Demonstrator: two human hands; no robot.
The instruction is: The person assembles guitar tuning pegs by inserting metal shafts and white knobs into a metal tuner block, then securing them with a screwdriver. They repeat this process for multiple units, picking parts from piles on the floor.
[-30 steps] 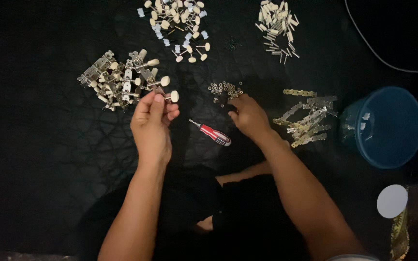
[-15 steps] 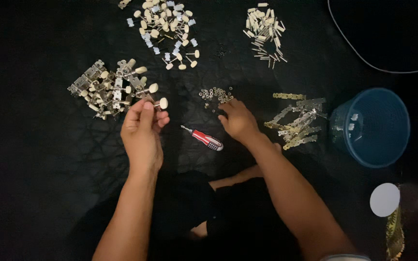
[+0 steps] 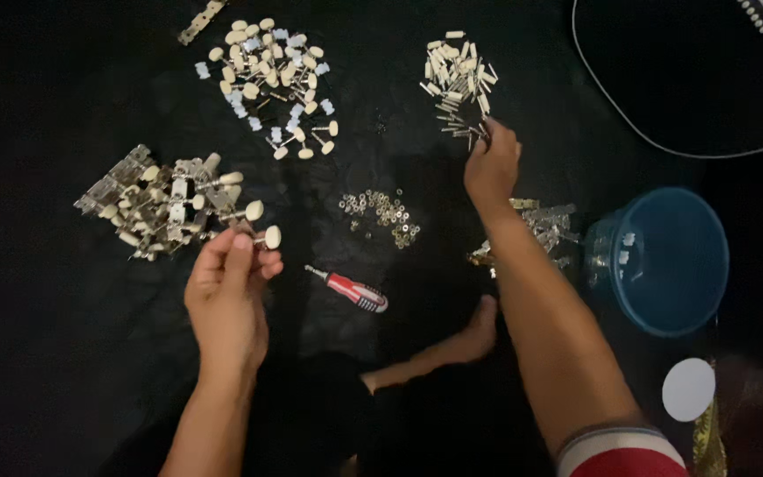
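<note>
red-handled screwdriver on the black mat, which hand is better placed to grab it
Probably the left. The left hand sits just beside the small red-handled screwdriver, though its fingers pinch a cream-knobbed metal part. The right hand is stretched far up at the pile of small cream pegs.

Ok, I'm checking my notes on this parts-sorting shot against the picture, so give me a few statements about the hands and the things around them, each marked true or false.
1. The right hand reaches to the pile of small cream pegs at the top. True.
2. The left hand holds the red-handled screwdriver. False: the screwdriver lies on the dark floor between the arms; the left hand holds a small metal part with a cream knob.
3. The blue bucket stands to the right of the right arm. True.
4. The small nuts lie inside the bucket. False: they lie loose on the floor, above the screwdriver.
</note>
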